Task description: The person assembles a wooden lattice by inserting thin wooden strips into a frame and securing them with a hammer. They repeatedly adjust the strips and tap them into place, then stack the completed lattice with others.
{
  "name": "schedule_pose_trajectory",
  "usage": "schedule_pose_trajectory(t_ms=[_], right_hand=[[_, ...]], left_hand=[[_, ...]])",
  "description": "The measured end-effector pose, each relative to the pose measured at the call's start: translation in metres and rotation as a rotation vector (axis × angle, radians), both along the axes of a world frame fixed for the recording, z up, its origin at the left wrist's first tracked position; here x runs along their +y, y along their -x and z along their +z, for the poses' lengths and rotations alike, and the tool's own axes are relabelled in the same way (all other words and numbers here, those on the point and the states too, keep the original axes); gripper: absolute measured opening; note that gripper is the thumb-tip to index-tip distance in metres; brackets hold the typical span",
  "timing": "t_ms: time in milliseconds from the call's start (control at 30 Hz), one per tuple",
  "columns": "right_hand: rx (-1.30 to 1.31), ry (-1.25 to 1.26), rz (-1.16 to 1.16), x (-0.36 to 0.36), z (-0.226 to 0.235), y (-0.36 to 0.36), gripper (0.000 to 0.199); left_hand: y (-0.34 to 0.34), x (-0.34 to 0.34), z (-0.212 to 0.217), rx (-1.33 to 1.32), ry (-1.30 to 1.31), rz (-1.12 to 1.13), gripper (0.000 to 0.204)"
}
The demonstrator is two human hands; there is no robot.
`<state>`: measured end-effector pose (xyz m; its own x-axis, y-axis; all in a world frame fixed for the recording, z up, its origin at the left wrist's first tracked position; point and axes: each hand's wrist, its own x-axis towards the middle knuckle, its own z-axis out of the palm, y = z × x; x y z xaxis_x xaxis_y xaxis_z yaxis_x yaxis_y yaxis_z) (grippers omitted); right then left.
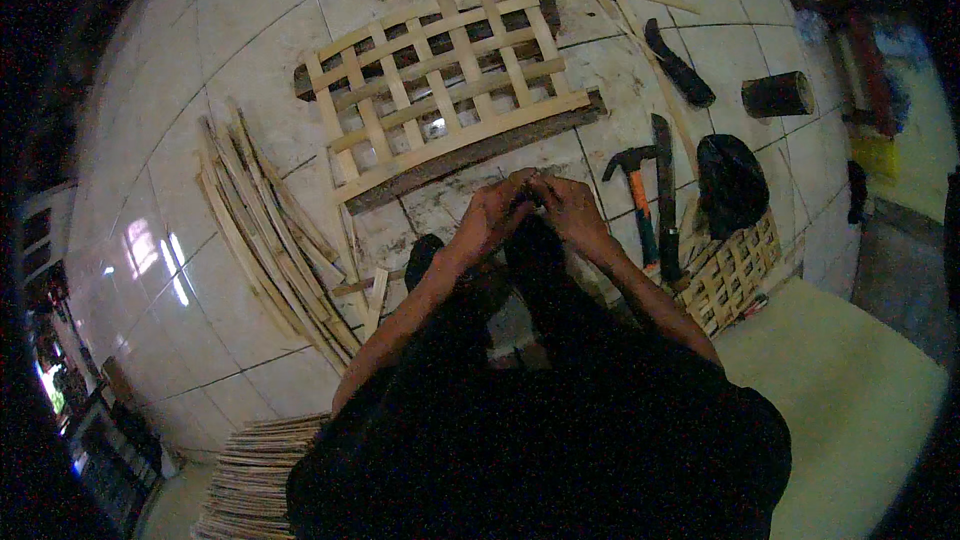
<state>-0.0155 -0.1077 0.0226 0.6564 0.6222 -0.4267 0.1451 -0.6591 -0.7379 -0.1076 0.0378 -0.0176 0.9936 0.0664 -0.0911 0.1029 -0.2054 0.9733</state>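
Observation:
My left hand (pixel 492 212) and my right hand (pixel 566 206) meet fingertip to fingertip just in front of a woven lattice of pale bamboo strips (pixel 440 80) that lies on the white tiled floor (pixel 250 30). Both hands have their fingers closed; whatever small thing is pinched between them is too small and dark to make out. A long dark wooden batten (pixel 480 150) runs along the lattice's near edge, a little beyond my fingers.
A pile of loose bamboo strips (pixel 265 230) lies to the left. On the right are a claw hammer (pixel 638 202), a long knife (pixel 666 195), a dark sheath (pixel 680 65), a black bag (pixel 730 180), a dark cylinder (pixel 778 94) and a small woven panel (pixel 735 275). A stack of slats (pixel 255 475) sits at lower left.

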Motion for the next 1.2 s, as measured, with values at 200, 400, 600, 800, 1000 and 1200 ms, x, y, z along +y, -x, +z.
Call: schedule_pose_trajectory(t_ms=[200, 400, 600, 800, 1000, 1200], right_hand=[[-0.295, -0.003, 0.011, -0.031, -0.016, 0.009, 0.025], [-0.927, 0.275, -0.108, -0.118, -0.018, 0.0, 0.036], [-0.802, 0.397, -0.161, -0.137, -0.029, -0.003, 0.037], [-0.49, 0.613, -0.3, -0.136, -0.036, -0.008, 0.033], [-0.458, 0.047, -0.338, -0.11, -0.009, 0.009, 0.033], [-0.263, -0.083, -0.249, -0.039, 0.042, 0.011, 0.032]], left_hand=[[0.005, -0.001, 0.002, 0.061, -0.237, 0.053, 0.027], [-0.012, 0.032, 0.035, -0.033, -0.155, 0.423, 0.011], [-0.037, 0.054, 0.024, -0.124, -0.206, 0.46, 0.009], [-0.042, 0.054, -0.004, -0.266, -0.547, 0.493, 0.013], [-0.047, 0.046, -0.006, -0.264, -0.529, 0.528, 0.011], [-0.045, 0.045, -0.02, -0.279, -0.611, 0.556, 0.011]])
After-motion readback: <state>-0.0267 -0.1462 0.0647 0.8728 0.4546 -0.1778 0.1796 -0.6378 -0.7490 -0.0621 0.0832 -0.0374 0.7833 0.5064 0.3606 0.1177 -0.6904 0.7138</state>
